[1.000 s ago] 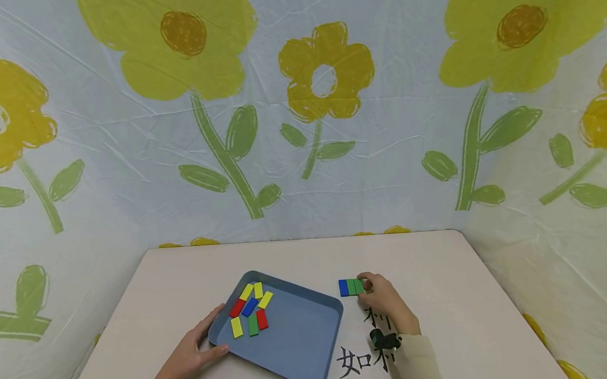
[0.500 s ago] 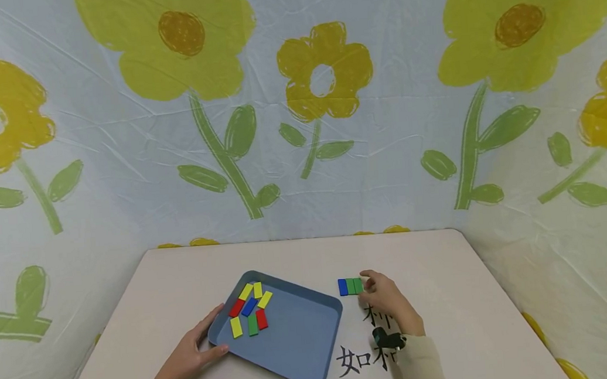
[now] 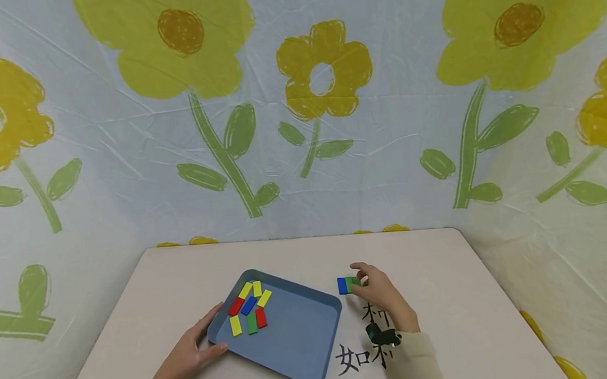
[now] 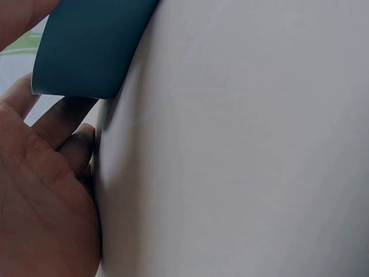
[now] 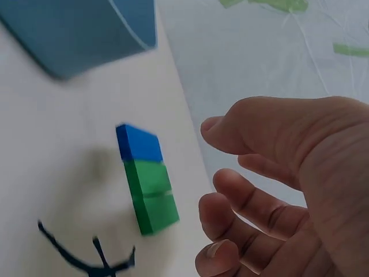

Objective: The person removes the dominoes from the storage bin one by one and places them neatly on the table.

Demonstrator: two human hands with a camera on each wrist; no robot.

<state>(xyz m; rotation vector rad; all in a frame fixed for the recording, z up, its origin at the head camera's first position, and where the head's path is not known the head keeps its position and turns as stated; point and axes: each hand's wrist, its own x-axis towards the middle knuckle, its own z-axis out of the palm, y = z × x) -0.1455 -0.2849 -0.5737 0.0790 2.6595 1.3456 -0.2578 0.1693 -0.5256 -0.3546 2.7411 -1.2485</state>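
My left hand [image 3: 187,351] grips the left corner of a blue-grey tray [image 3: 293,338], thumb and fingers straddling its wall. In the left wrist view, part of the tray wall [image 4: 86,52] shows beside the fingers. Right of the tray, a blue block [image 5: 138,144] and two green blocks stand in a close row on the table, edge to edge. My right hand [image 3: 380,291] hovers just over the green end of that row. Its fingers are loosely bent, and nothing is between thumb and fingers. The end green block [image 5: 157,214] shows apart from the fingertips in the right wrist view.
In the tray's left part lie several yellow blocks [image 3: 236,326], two red blocks [image 3: 261,317], a blue block [image 3: 249,305] and a green block [image 3: 252,323]. Black written characters [image 3: 353,359] mark the pale table [image 3: 438,297]. A flowered cloth [image 3: 385,148] hangs behind.
My right hand has come off the end green block and risen, its fingers now over the row. The left hand and the tray stay where they were.
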